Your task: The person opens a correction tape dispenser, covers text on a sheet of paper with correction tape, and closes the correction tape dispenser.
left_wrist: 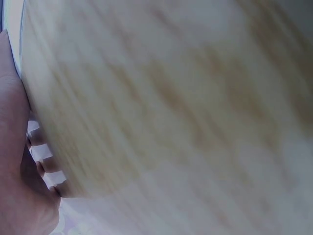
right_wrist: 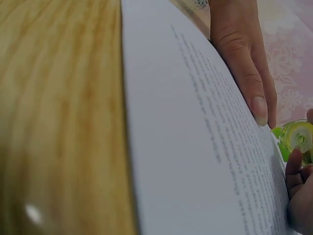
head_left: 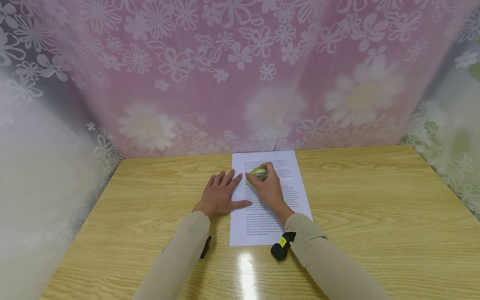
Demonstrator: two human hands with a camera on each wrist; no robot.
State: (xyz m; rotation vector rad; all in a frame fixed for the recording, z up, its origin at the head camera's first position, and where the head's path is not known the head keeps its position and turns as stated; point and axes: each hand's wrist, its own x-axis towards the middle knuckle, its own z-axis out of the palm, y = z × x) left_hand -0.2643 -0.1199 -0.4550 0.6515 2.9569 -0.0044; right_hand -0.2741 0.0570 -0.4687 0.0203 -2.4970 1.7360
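Note:
A sheet of printed paper lies flat on the table, its lines of text running across it. My right hand pinches a green, see-through correction tape over the upper part of the text. Inside its case a round reel shows in the right wrist view, where the correction tape stands near the paper's far edge. My left hand rests with fingers spread at the sheet's left edge, thumb on the paper. In the left wrist view only part of the left hand shows, along the left side.
The wood-grain table extends on both sides of the sheet. A pink flowered curtain hangs behind its back edge, with pale flowered sheeting at the sides. A black wrist camera sits by the right cuff.

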